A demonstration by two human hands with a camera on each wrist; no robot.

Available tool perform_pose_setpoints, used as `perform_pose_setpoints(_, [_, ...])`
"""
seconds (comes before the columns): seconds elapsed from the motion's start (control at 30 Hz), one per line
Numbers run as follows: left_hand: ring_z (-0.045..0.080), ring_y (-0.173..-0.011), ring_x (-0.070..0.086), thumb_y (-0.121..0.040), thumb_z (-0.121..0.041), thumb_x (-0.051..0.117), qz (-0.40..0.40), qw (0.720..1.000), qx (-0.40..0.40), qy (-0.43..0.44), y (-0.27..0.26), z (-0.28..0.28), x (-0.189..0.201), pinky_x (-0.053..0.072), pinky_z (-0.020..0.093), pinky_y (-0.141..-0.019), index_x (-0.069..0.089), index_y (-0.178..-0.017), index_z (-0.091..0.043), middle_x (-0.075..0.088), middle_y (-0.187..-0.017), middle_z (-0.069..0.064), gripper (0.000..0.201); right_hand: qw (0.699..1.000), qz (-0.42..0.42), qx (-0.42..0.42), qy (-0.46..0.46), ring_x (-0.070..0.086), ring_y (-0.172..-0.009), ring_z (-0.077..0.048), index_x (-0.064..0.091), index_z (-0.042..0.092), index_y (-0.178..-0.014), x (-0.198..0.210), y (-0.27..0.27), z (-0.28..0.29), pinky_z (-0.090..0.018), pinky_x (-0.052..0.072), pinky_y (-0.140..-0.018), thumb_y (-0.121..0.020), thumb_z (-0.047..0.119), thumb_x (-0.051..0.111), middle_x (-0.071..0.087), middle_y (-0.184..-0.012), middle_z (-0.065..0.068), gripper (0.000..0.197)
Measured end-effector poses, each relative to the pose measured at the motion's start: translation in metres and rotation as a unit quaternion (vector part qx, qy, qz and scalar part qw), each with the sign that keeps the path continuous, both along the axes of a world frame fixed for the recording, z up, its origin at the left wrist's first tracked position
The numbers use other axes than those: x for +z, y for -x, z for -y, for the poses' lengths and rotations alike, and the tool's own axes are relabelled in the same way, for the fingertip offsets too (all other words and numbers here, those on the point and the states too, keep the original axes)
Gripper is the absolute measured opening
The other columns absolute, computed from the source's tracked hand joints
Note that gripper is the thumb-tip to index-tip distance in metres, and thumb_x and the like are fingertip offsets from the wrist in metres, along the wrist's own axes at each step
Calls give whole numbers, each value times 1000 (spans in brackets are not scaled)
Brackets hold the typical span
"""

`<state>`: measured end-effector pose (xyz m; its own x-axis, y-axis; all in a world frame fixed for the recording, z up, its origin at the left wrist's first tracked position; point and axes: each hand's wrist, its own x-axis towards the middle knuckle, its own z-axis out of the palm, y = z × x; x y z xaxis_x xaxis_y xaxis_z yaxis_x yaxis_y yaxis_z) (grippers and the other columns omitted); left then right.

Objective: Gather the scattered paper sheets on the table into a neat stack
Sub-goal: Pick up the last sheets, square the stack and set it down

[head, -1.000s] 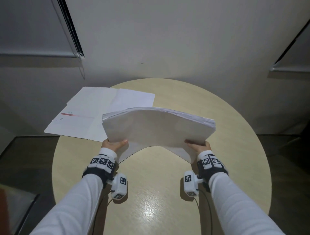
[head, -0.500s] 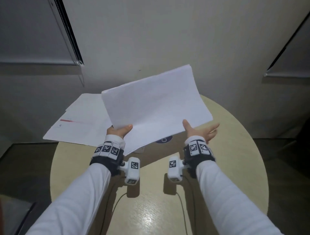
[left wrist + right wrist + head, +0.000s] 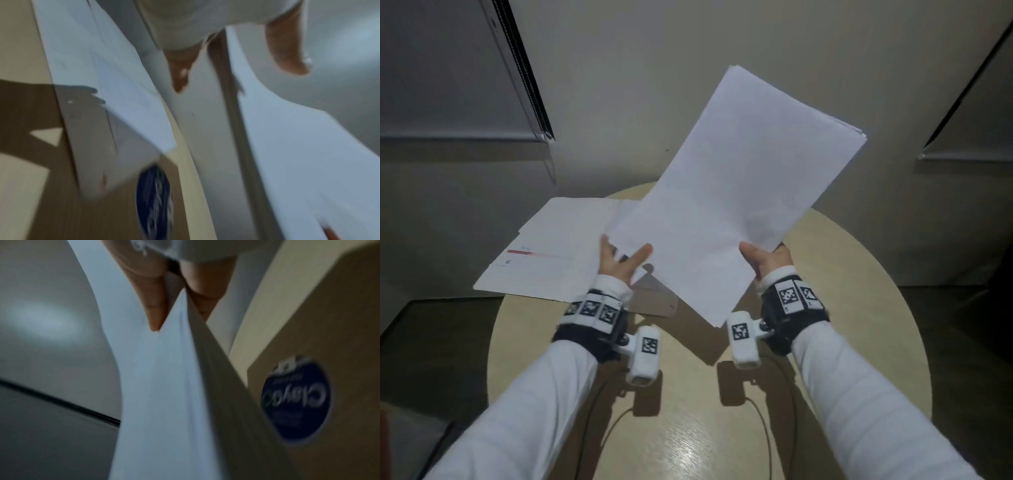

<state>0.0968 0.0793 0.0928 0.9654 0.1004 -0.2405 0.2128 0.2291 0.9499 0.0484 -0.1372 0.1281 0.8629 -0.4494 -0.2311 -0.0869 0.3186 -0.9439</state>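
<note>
Head view shows the round tabletop (image 3: 859,308) with loose paper sheets (image 3: 551,253) lying at its far left, overhanging the edge. Since a second ago we have tilted our gathered bundle (image 3: 739,205) up from flat and swung it rightward. Our right hand (image 3: 765,260) pinches its lower edge; our left hand (image 3: 621,260) has let go, fingers (image 3: 641,251) spread. We judge that hand freed for the sheets left.

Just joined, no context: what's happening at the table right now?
A person is gathering paper. The right hand pinches a bundle of white sheets held tilted above the round table. The left hand is spread open at the bundle's left edge. More loose sheets lie on the table's far left, not yet gathered.
</note>
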Motion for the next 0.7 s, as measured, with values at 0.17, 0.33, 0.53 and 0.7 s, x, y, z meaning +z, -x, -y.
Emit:
perform_pose_setpoints(0.17, [25, -143, 26, -89, -1, 54, 69, 996, -38, -43, -15, -30, 20, 29, 35, -110, 15, -147, -8, 25, -153, 13, 71, 995, -8, 94, 42, 68, -64, -10, 61, 6, -90, -20, -3, 33, -18, 57, -65, -80, -17, 57, 72, -62, 8, 26])
perform_pose_setpoints(0.33, [23, -110, 60, -74, 2, 72, 51, 978, -168, -109, 0, -8, 24, 50, 19, -76, 52, -120, 0, 66, -94, 0, 50, 973, -51, 192, 122, 63, -61, -9, 62, 8, -87, -31, 8, 16, -13, 51, -56, -81, -16, 58, 67, -56, 10, 25])
perform_pose_setpoints(0.53, [13, -84, 60, -82, 8, 60, 87, 985, -13, -147, 26, 13, 5, 48, 25, -83, 50, -122, 5, 62, -94, 0, 41, 969, -55, 114, 214, 53, -88, -18, 59, -6, -111, -44, 10, -6, -29, 42, -78, -84, -3, 62, 58, -93, -8, 28])
perform_pose_setpoints(0.7, [18, -108, 53, -84, -6, 63, 73, 987, -6, -144, 37, 18, -21, 41, 28, -96, 46, -130, -2, 57, -119, 7, 49, 980, -53, 37, 187, 57, -91, -19, 60, -1, -113, -66, 18, -16, -28, 44, -83, -82, 5, 67, 61, -97, -6, 32])
